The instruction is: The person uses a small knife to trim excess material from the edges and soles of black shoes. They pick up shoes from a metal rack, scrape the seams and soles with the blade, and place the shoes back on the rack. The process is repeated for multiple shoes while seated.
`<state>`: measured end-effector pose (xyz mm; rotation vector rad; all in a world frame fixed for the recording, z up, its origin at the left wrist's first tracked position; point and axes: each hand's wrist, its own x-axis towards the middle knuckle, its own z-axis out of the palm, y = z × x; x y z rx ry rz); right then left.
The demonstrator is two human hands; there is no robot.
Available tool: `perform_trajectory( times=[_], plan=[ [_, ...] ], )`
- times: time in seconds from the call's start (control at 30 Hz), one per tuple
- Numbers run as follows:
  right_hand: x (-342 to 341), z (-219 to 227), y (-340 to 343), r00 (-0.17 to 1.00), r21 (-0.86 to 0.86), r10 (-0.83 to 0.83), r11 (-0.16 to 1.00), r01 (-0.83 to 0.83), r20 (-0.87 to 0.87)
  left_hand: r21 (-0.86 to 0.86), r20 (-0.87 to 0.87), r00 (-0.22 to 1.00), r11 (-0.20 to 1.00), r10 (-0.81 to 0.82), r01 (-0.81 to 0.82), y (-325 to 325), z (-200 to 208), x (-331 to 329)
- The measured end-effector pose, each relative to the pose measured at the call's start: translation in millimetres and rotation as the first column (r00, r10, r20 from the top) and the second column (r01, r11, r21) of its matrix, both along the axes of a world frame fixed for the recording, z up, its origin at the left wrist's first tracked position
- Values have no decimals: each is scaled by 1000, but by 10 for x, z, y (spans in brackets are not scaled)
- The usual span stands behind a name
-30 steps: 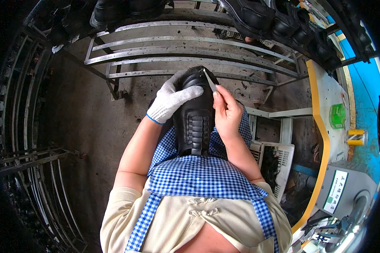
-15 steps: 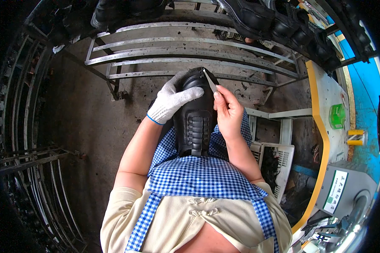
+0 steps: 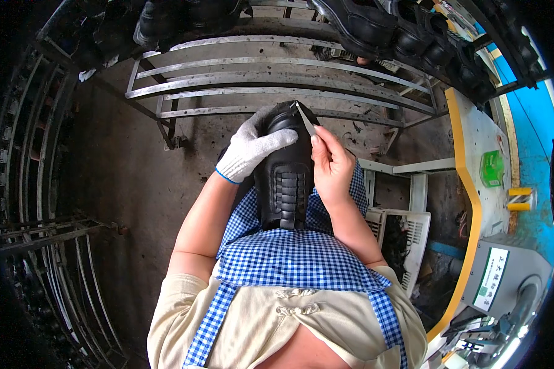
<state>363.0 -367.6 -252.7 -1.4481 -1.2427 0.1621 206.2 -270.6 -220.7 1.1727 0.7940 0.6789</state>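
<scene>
A black leather shoe lies lengthwise over my lap, its woven strap panel toward me and its far end pointing away. My left hand, in a white knit glove with a blue cuff edge, wraps over the shoe's left side with the thumb across the top. My bare right hand pinches a narrow silver blade between thumb and fingers. The blade's tip meets the shoe's far edge, where a dark strip of material sticks out on the right. The handle end is hidden in my fingers.
Ahead stands a metal rack with several black shoes above it. To the right are a white crate holding dark scraps, a yellow-edged table, a green container and a grey machine. More racks line the left.
Very little differs. The shoe and both hands have shifted only slightly; the grip on the shoe and the blade is the same.
</scene>
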Motion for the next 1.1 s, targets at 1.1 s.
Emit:
perform_trajectory(
  times=[1.1],
  plan=[
    [525,863,-155,837,-169,170,981,-94,521,8,180,983,1000,-30,29,62,199,-86]
  ],
)
